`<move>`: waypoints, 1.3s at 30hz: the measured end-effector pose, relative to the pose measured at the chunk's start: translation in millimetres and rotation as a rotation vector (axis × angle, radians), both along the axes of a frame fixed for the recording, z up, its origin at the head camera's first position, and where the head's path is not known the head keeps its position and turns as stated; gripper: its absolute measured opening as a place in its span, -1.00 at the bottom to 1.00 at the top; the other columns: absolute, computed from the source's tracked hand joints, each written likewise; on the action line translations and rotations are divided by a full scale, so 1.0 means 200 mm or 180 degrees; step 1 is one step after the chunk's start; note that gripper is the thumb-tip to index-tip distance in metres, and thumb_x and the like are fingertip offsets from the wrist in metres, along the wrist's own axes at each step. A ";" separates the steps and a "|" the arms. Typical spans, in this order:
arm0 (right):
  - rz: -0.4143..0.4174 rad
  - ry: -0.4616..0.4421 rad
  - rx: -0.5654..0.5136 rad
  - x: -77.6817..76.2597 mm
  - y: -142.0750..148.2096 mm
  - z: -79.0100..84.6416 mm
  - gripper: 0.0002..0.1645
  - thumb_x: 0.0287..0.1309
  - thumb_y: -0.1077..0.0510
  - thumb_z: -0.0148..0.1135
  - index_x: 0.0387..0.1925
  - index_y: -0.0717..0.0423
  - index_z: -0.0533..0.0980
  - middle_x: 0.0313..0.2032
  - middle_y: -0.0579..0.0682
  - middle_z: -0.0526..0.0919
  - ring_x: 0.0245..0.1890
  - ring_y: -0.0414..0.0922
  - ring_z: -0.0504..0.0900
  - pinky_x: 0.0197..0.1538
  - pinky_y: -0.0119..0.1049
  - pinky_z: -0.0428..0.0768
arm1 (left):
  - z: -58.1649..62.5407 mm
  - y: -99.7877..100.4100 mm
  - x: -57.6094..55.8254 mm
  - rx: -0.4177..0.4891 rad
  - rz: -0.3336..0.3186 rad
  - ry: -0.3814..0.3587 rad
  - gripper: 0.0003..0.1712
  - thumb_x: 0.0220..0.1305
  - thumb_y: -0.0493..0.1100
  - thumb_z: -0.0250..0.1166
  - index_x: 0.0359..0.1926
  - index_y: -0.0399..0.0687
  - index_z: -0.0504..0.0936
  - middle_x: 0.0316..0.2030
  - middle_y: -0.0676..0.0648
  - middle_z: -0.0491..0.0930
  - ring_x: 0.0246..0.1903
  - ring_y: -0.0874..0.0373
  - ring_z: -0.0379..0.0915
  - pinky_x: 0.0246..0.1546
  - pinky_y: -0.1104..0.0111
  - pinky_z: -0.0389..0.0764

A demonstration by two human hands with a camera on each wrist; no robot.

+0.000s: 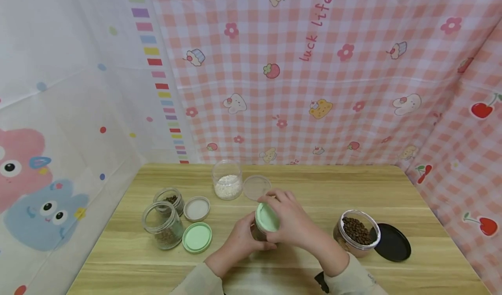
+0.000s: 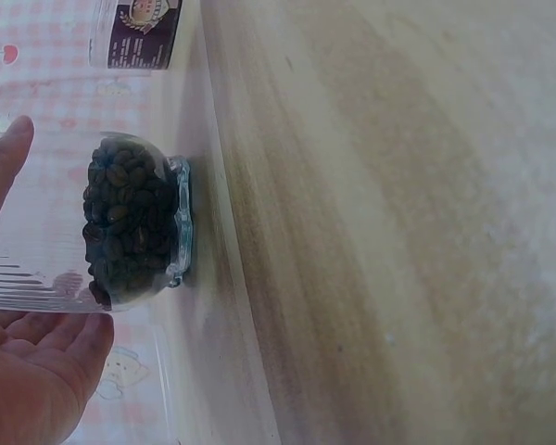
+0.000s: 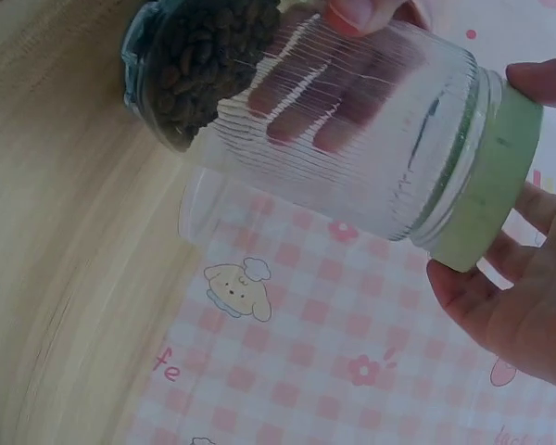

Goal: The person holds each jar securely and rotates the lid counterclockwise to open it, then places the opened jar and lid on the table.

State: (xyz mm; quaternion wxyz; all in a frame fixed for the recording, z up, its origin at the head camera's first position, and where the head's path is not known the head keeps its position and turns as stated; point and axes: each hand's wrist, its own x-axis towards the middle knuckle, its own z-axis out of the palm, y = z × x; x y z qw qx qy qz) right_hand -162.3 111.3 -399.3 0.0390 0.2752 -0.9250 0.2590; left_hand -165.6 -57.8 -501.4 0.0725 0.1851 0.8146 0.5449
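A clear ribbed glass jar [image 3: 352, 190] stands between my two hands near the front middle of the table. Dark coffee beans [image 2: 130, 222] fill its lower part. My left hand [image 1: 244, 239] grips the jar's side, thumb on one side and fingers on the other. On its mouth sits a light green lid [image 1: 268, 218], which my right hand [image 1: 292, 222] holds by the rim from above. The right wrist view shows the thumb and fingertips on opposite edges of that lid [image 3: 496, 176]. In the head view my hands hide most of the glass.
At left are two open glass jars [image 1: 163, 229] with brown contents, a pale lid [image 1: 197, 208] and a green lid [image 1: 197, 237]. Behind are a tub of white grains [image 1: 228, 187] and a clear lid [image 1: 256, 187]. At right stand a coffee-bean tub [image 1: 357, 234] and black lid [image 1: 393, 242].
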 end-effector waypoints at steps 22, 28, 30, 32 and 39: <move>-0.0748 -0.0697 -0.1871 0.00 0.20 -0.09 -0.07 -0.23 0.37 0.44 0.18 0.27 0.12 0.03 0.19 0.28 0.02 0.08 0.32 0.09 -0.01 0.48 | 0.01 0.01 0.00 0.0025 0.0049 0.0009 0.01 -0.27 -0.06 0.61 0.29 0.03 0.36 0.12 -0.02 0.53 0.16 0.06 0.42 0.21 0.17 0.43; -0.1146 -0.1059 -0.1903 0.00 0.26 -0.19 -0.06 -0.22 0.33 0.47 0.16 0.33 0.09 0.02 0.24 0.30 0.01 0.09 0.38 0.10 -0.05 0.52 | 0.00 0.01 0.00 0.0033 0.0055 0.0023 0.01 -0.29 -0.01 0.61 0.27 0.03 0.37 0.09 -0.01 0.55 0.13 0.06 0.44 0.21 0.17 0.43; -0.1135 -0.1152 -0.1797 0.00 0.28 -0.23 -0.08 -0.22 0.29 0.49 0.13 0.33 0.12 0.02 0.26 0.34 0.01 0.11 0.42 0.13 -0.03 0.51 | 0.00 0.01 0.00 0.0045 0.0055 0.0031 0.01 -0.30 0.01 0.61 0.27 0.04 0.38 0.08 -0.01 0.55 0.13 0.06 0.44 0.21 0.17 0.43; -0.1125 -0.1209 -0.1686 -0.01 0.30 -0.26 -0.10 -0.23 0.25 0.51 0.10 0.32 0.16 0.02 0.27 0.38 0.02 0.15 0.47 0.16 0.02 0.48 | 0.00 0.01 0.00 0.0049 0.0063 0.0037 0.01 -0.30 0.02 0.62 0.26 0.05 0.39 0.07 -0.01 0.56 0.13 0.06 0.44 0.21 0.17 0.43; -0.1159 -0.1269 -0.1128 -0.01 0.34 -0.34 -0.15 -0.33 0.09 0.59 -0.03 0.19 0.27 0.05 0.20 0.52 0.11 0.25 0.49 0.20 0.20 0.38 | 0.01 0.01 0.00 0.0055 0.0036 0.0032 0.00 -0.29 0.01 0.61 0.26 0.00 0.39 0.08 -0.05 0.55 0.13 0.05 0.44 0.20 0.15 0.43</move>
